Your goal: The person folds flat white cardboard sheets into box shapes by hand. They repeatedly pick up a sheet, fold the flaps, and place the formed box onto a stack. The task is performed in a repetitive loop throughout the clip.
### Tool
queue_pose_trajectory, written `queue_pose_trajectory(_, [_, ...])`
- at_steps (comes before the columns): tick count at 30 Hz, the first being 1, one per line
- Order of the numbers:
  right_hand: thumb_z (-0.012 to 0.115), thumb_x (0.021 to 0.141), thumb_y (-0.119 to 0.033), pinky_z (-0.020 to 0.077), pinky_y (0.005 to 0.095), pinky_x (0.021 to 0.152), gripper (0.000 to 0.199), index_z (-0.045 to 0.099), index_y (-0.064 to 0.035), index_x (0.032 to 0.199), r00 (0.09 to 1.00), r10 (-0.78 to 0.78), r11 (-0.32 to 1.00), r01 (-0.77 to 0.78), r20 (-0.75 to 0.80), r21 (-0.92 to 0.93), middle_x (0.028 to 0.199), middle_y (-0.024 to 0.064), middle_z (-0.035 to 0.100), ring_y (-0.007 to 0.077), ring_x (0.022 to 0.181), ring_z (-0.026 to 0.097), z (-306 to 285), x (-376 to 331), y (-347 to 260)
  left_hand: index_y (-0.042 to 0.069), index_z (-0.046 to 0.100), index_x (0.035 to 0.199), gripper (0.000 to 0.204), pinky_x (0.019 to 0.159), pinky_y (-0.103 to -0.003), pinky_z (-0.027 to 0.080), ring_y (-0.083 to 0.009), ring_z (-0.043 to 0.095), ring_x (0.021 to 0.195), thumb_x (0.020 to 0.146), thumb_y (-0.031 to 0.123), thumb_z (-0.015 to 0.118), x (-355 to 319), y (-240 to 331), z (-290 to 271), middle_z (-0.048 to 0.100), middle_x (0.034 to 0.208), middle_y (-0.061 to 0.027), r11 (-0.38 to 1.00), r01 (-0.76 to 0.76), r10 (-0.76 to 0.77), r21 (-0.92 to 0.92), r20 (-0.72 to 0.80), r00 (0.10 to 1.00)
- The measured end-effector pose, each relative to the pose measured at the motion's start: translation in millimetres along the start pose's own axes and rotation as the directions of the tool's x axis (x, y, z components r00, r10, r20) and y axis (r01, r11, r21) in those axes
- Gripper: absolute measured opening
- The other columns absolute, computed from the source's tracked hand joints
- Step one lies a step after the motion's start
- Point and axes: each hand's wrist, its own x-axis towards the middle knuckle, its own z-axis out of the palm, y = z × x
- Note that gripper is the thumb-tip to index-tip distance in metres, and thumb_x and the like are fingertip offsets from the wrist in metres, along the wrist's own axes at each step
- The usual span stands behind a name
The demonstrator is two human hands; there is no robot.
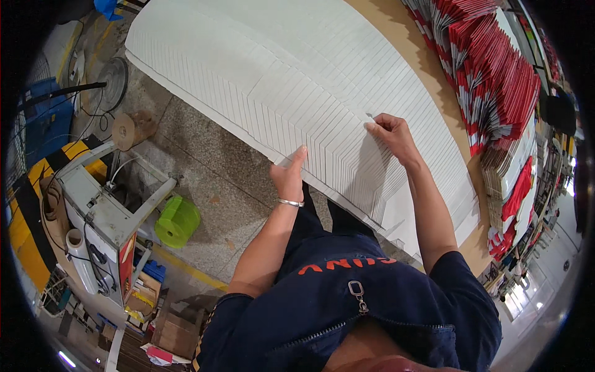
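Note:
Flat white paperboard sheets lie overlapping in long fanned rows, their edges making close parallel lines that bend midway. My left hand is at the near edge of the fan, thumb up on the sheets and the other fingers hidden beneath the edge. Farther in and to the right, my right hand pinches the edge of a white sheet between thumb and forefinger, its other fingers curled. A shadow from my right arm falls across the rows.
The tan board surface under the sheets also bears fanned stacks of red and white printed card at right. Left on the floor are a metal-framed machine, a lime-green roll, a brown roll and a round base.

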Motion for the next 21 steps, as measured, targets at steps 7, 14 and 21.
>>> queue_pose_trajectory(7, [0.069, 0.085, -0.026, 0.0392, 0.0232, 0.057, 0.026, 0.065, -0.0012, 0.082, 1.000, -0.007, 1.000, 0.007, 0.014, 0.022, 0.067, -0.0025, 0.056, 0.0060, 0.064, 0.047, 0.0, -0.5, -2.4, -0.007, 0.060, 0.107, 0.039, 0.079, -0.030, 0.048, -0.0160, 0.061, 0.090, 0.074, 0.005, 0.077, 1.4, -3.4, 1.9, 0.064, 0.104, -0.0105, 1.000, -0.014, 0.013, -0.017, -0.055, 0.998])
queue_pose_trajectory(14, [0.071, 0.084, -0.027, 0.0403, 0.0225, 0.058, 0.025, 0.066, -0.0020, 0.083, 1.000, 0.016, 0.998, -0.017, 0.021, 0.056, 0.068, -0.0030, 0.057, 0.0052, 0.064, 0.049, -2.1, -1.2, -3.1, -0.008, 0.060, 0.107, 0.038, 0.080, -0.030, 0.049, -0.0169, 0.061, 0.089, 0.074, 0.003, 0.076, -3.3, 5.5, 8.2, 0.065, 0.103, -0.0110, 1.000, -0.017, 0.015, -0.025, -0.075, 0.997])
queue_pose_trajectory(21, [0.072, 0.083, -0.021, 0.0407, 0.0203, 0.060, 0.022, 0.065, -0.0012, 0.090, 0.999, -0.001, 0.999, 0.003, -0.039, 0.049, 0.074, -0.0031, 0.060, 0.0040, 0.066, 0.051, -7.4, -16.4, -12.4, -0.006, 0.057, 0.112, 0.042, 0.080, -0.030, 0.049, -0.0168, 0.060, 0.093, 0.075, 0.002, 0.074, 1.5, -5.2, 4.8, 0.063, 0.107, -0.0103, 0.997, -0.072, 0.069, -0.040, -0.061, 0.996])
